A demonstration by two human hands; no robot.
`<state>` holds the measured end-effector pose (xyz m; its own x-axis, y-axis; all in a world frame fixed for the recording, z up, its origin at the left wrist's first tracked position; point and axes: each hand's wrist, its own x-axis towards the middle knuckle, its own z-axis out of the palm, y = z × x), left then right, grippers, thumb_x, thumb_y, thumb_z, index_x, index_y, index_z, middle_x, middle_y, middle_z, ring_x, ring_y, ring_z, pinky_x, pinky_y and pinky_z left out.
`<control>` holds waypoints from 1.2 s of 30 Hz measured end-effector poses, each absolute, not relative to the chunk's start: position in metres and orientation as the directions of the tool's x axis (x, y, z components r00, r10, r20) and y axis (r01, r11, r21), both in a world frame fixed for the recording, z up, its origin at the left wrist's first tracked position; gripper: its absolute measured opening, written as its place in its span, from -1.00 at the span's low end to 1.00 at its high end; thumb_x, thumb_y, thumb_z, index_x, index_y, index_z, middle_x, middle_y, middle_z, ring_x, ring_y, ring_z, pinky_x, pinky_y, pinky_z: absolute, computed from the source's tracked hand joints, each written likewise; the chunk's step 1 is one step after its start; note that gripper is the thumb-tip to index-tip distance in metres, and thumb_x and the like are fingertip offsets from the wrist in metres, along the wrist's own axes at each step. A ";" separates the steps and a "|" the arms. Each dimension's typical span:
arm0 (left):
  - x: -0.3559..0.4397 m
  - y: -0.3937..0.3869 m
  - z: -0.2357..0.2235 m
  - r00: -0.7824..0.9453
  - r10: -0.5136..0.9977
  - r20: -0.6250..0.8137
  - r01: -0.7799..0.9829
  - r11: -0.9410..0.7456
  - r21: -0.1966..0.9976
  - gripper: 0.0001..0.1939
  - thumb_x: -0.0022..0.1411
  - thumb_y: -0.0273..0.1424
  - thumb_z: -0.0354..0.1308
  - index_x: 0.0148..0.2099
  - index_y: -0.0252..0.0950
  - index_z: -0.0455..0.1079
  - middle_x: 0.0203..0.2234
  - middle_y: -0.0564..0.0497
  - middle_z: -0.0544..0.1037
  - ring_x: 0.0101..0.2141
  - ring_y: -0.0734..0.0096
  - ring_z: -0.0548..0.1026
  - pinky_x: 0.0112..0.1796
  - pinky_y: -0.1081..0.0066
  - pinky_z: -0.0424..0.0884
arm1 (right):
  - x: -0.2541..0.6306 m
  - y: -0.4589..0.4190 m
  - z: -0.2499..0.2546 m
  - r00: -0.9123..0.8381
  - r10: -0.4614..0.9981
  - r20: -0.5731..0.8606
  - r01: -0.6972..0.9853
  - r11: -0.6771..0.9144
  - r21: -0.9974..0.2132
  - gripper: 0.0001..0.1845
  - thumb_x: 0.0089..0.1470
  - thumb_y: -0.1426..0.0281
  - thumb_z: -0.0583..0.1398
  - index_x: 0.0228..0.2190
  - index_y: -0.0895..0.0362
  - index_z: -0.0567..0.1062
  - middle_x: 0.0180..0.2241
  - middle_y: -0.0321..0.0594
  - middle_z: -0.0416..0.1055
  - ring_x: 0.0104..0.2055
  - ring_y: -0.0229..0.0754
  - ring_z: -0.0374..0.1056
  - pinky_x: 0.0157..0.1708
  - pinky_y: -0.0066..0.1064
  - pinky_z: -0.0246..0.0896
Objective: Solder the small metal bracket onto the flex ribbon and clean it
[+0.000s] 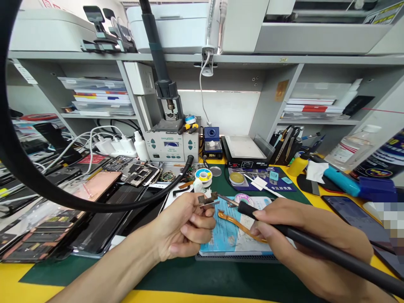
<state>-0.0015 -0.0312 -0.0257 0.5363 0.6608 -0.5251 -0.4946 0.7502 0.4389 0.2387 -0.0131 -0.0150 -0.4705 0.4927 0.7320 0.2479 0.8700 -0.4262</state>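
Black round soldering iron (318, 242) is held tight in the right hand (303, 221). The left hand (179, 227) pinches a small dark metal piece (207, 200) just beside the iron's thin tip, above a blue printed mat (212, 235) and an orange ribbon cable (236, 223).

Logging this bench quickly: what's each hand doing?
Left hand: closed, pinching a small dark metal bracket.
Right hand: closed, gripping a black-handled soldering iron.
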 end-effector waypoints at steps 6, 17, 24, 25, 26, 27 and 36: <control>0.000 -0.032 -0.028 0.538 0.665 -0.518 -0.468 0.747 0.473 -0.74 0.20 -0.36 -0.01 -0.53 -0.29 0.25 -0.71 0.24 -0.03 -0.77 0.66 -0.22 -0.95 0.64 0.04 | 0.236 -0.013 -0.009 -0.478 0.468 0.743 0.258 0.884 -0.390 -0.72 0.01 0.58 0.29 -0.27 -0.03 0.54 -0.39 -0.39 0.61 -0.43 -0.30 0.53 -0.35 -0.57 0.44; 0.002 -0.033 -0.026 0.587 0.635 -0.502 -0.428 0.770 0.473 -0.76 0.14 -0.38 0.00 -0.56 -0.29 0.24 -0.74 0.23 -0.01 -0.78 0.65 -0.22 -0.95 0.64 0.05 | 0.224 -0.017 0.004 -0.544 0.442 0.713 0.223 0.896 -0.385 -0.77 -0.01 0.61 0.24 -0.36 0.04 0.54 -0.45 -0.38 0.62 -0.46 -0.34 0.52 -0.40 -0.59 0.40; 0.000 -0.033 -0.031 0.602 0.645 -0.471 -0.435 0.759 0.484 -0.73 0.19 -0.33 0.01 -0.54 -0.29 0.23 -0.72 0.24 -0.02 -0.76 0.65 -0.23 -0.95 0.65 0.04 | 0.225 -0.018 0.008 -0.535 0.429 0.728 0.238 0.903 -0.357 -0.76 -0.05 0.62 0.24 -0.39 0.04 0.53 -0.47 -0.41 0.60 -0.49 -0.38 0.52 -0.41 -0.66 0.39; 0.000 -0.033 -0.030 0.599 0.647 -0.473 -0.435 0.758 0.486 -0.72 0.20 -0.33 0.01 -0.55 -0.29 0.23 -0.72 0.24 -0.02 -0.76 0.65 -0.23 -0.95 0.65 0.04 | 0.225 -0.018 0.008 -0.540 0.423 0.728 0.235 0.906 -0.352 -0.76 -0.05 0.62 0.25 -0.39 0.04 0.53 -0.47 -0.40 0.61 -0.48 -0.37 0.52 -0.41 -0.65 0.39; 0.000 -0.033 -0.030 0.594 0.649 -0.475 -0.436 0.756 0.488 -0.71 0.21 -0.32 0.00 -0.55 -0.29 0.24 -0.72 0.24 -0.02 -0.76 0.65 -0.24 -0.95 0.64 0.04 | 0.224 -0.018 0.008 -0.540 0.416 0.732 0.228 0.909 -0.349 -0.76 -0.05 0.63 0.25 -0.39 0.05 0.53 -0.47 -0.38 0.61 -0.48 -0.37 0.52 -0.41 -0.65 0.40; 0.001 -0.032 -0.029 0.590 0.650 -0.479 -0.437 0.756 0.487 -0.70 0.21 -0.32 -0.01 -0.55 -0.29 0.24 -0.72 0.24 -0.02 -0.77 0.65 -0.24 -0.95 0.64 0.04 | 0.224 -0.018 0.007 -0.533 0.412 0.739 0.220 0.911 -0.349 -0.76 -0.05 0.63 0.25 -0.38 0.05 0.54 -0.47 -0.38 0.61 -0.48 -0.36 0.52 -0.41 -0.64 0.40; 0.001 -0.033 -0.029 0.591 0.655 -0.472 -0.443 0.752 0.489 -0.70 0.23 -0.32 -0.02 -0.54 -0.28 0.24 -0.73 0.24 0.00 -0.76 0.65 -0.23 -0.95 0.64 0.04 | 0.221 -0.019 0.006 -0.510 0.409 0.757 0.193 0.912 -0.363 -0.75 -0.04 0.64 0.25 -0.37 0.07 0.56 -0.48 -0.35 0.60 -0.49 -0.33 0.53 -0.40 -0.62 0.44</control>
